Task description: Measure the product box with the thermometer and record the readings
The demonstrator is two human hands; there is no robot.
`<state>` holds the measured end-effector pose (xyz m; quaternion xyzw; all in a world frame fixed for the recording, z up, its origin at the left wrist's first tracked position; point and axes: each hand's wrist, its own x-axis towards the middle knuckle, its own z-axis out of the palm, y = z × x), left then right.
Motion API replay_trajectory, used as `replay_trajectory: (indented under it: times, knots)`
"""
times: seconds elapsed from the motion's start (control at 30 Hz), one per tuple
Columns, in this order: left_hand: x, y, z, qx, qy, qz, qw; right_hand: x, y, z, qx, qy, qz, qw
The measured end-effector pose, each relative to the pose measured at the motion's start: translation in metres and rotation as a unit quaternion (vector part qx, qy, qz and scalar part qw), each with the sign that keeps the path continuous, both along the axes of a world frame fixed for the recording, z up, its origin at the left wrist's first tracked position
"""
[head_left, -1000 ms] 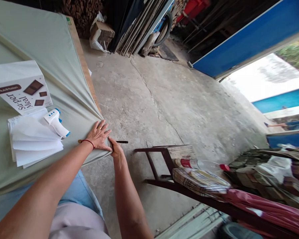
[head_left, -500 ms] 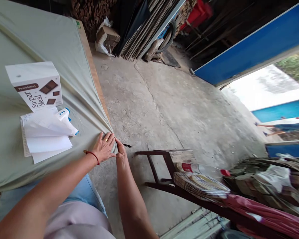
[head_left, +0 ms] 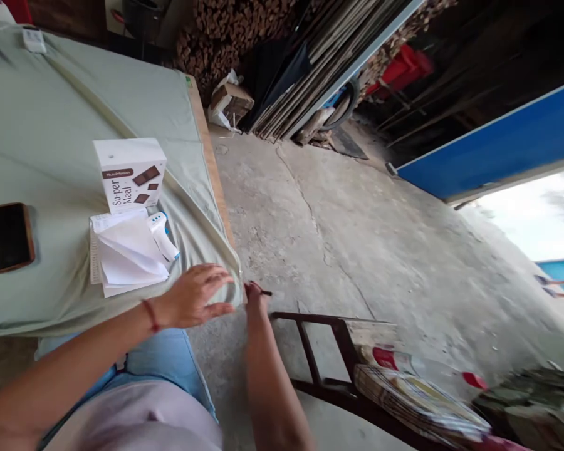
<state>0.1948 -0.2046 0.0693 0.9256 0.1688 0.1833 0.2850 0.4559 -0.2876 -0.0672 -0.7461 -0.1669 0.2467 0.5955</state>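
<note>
My left hand (head_left: pixel 195 295) is raised just above the near corner of a pale green tablecloth (head_left: pixel 47 144), thumb and fingers apart with nothing between them. Down at the table's corner edge, my right hand (head_left: pixel 255 297) is closed around a slim dark pen (head_left: pixel 267 292), whose end sticks out to the right. Whether its fingers also pinch the cloth is hidden. To the left of my hands lie white papers (head_left: pixel 126 254) with a white and blue infrared thermometer (head_left: pixel 162 235) beside them. Behind these stands a white "Super Meal" box (head_left: pixel 130 172).
A phone (head_left: pixel 8 238) lies at the table's left. Right of my forearm stands a dark wooden bench (head_left: pixel 310 354) with a plastic bottle (head_left: pixel 427 369) and a checked cushion (head_left: pixel 404 401). Poles (head_left: pixel 301 81) and stacked firewood (head_left: pixel 225 37) line the back. A person's legs (head_left: pixel 557 287) show far right.
My left hand has lifted off the cloth corner and opened. My right hand remains at the corner with the pen. The view has turned left, bringing the phone into sight.
</note>
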Motion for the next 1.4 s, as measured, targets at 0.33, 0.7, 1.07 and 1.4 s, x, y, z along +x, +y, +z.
replay_trajectory:
  times: [0.33,0.7,1.07,1.4]
  knots:
    - [-0.149,0.107,0.000,-0.119,0.020,0.382,0.916,-0.066,0.079,0.059,0.150,-0.134,-0.010,0.980]
    - [-0.175,0.017,-0.045,0.033,0.128,0.248,0.960,-0.166,0.120,0.049,0.055,-0.200,0.295,0.933]
    - [-0.178,-0.007,-0.069,0.014,0.048,0.328,0.943,-0.159,0.118,0.015,0.046,-0.303,0.272,0.912]
    - [-0.179,0.111,-0.044,-0.239,0.064,0.404,0.881,-0.162,0.123,0.004,0.043,-0.352,0.276,0.893]
